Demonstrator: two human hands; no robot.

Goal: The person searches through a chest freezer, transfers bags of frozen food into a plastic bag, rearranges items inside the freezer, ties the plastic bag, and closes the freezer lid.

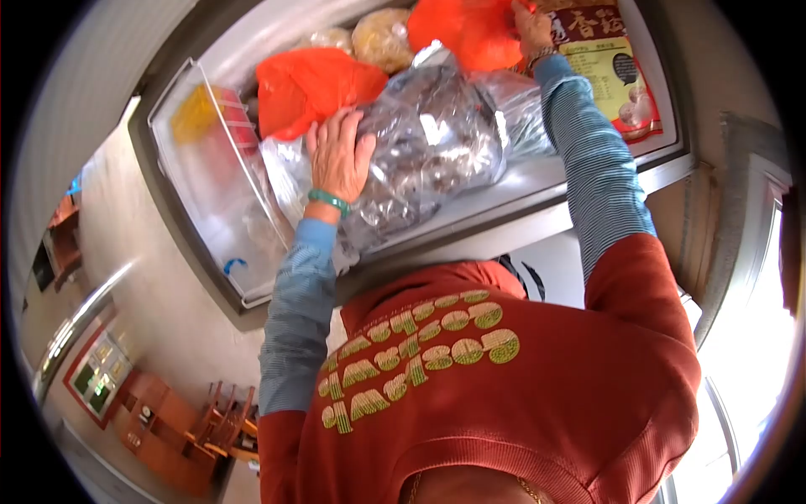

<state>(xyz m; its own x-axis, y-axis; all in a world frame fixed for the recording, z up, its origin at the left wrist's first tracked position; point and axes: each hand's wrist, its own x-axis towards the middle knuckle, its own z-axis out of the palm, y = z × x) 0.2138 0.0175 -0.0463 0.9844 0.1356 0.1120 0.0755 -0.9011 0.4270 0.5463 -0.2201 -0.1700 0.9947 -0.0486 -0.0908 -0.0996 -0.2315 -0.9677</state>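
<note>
An open chest freezer [537, 206] holds bagged goods. My left hand [340, 155] rests with its fingers spread on a large clear plastic bag [437, 134] of dark contents, beside a red plastic bag [315, 88]. At the top right, my right hand [533, 32] has its fingers closed at the edge of a second red bag [462, 29]. Right of that hand lies a printed food package [604, 71] in yellow and dark red. Between the two red bags sits a clear bag of pale brown items [382, 38].
A white wire basket [214, 168] with a yellow packet [197, 115] fills the freezer's left end. Brown wooden furniture [164, 420] stands on the floor at the lower left. At the right is a bright doorway or window [751, 311].
</note>
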